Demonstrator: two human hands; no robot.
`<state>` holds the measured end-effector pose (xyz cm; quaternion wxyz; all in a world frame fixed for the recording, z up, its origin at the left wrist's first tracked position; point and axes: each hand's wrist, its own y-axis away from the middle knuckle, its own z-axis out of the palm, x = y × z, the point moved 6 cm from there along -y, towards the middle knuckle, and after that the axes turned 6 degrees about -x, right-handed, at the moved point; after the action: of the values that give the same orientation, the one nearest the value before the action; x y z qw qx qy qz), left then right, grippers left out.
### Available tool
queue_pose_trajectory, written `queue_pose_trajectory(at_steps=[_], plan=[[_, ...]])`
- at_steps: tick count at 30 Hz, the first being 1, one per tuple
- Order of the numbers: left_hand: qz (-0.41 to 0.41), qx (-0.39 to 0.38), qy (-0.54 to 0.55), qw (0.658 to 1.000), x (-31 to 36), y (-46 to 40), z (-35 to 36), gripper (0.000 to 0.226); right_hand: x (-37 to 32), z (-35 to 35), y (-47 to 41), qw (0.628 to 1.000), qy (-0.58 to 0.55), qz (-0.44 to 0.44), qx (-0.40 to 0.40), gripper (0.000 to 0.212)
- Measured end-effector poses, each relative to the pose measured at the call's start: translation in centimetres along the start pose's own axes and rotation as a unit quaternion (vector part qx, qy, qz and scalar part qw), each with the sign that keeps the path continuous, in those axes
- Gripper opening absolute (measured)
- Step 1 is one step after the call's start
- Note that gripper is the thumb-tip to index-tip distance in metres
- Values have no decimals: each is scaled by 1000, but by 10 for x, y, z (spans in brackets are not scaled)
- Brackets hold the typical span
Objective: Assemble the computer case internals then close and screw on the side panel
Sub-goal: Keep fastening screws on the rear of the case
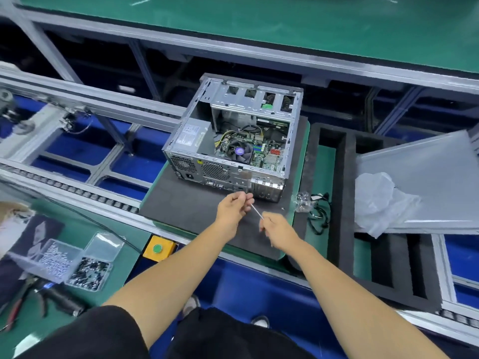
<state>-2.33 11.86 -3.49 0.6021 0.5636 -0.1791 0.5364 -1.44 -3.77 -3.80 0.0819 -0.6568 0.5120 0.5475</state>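
nearest the camera, the two bare forearms reach out over the blue floor and the edge of the line, and between the hands a thin pale strip (257, 211), possibly a cable tie or a slim metal piece, is stretched: the left hand (231, 211) pinches its far end with curled fingers, the right hand (276, 229) pinches its near end the same way. the person appears to be readying this small part before it goes into the machine, with much of the task left, since the case is uncovered. to do it well, both pinches should stay firm so the strip does not spring away, and it should be carried in over the rear edge without snagging the cables. just beyond the hands, the computer case (230, 141) lies open side up on a dark foam mat (186, 203) on the green worktop (302, 161), its fan and board visible inside. to the right lie a small bag of screws (302, 202), a black cable (320, 216) and a black foam tray (339, 193); a grey panel (425, 182), likely the side panel, rests across it, well apart from the case. at near left sit clear screw boxes (77, 260) and pliers (23, 301). farther off run conveyor rails and another green bench.
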Motion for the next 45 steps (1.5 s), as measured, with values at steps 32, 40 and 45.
queue_pose_trajectory(at_steps=[32,40,45], plan=[[-114,-119,0,986,65,-33,-189,18,-114,205,-65,950,-274,116,98,14],[-134,-162,-21,977,66,-44,-179,21,-96,216,-48,931,-308,97,170,30],[-140,-182,-37,973,62,-45,-175,24,-93,219,-47,919,-337,96,180,39]])
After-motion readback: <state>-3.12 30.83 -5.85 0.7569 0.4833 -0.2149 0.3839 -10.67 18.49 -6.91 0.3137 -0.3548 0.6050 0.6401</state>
